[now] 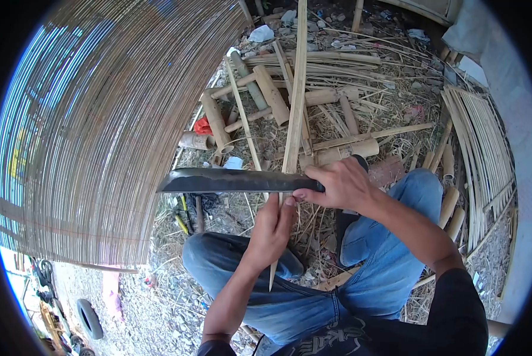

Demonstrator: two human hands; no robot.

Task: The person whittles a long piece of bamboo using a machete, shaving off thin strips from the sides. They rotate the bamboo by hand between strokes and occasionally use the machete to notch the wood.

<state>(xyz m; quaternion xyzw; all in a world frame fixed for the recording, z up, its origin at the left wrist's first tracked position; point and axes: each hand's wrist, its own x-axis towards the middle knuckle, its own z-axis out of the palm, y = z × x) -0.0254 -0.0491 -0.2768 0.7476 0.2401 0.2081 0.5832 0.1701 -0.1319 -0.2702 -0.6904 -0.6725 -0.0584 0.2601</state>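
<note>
A machete [224, 181] lies crosswise in front of me, its broad dark blade pointing left. My right hand [344, 185] is closed around its black handle. A long pale bamboo strip [297, 101] runs from the top of the view down to the blade, which covers part of it. Just below the blade, my left hand [269, 232] pinches the near part of the bamboo; a narrow pointed end shows beneath that hand. A thinner bamboo strip [245, 113] slants down to the blade from the left.
Cut bamboo pieces [272, 95] and shavings litter the ground ahead. A large slatted bamboo screen [100, 130] stands at left, and a smaller slatted panel [482, 142] leans at right. A yellow-and-black tool [183, 222] lies near my left knee. A tire [89, 319] is at lower left.
</note>
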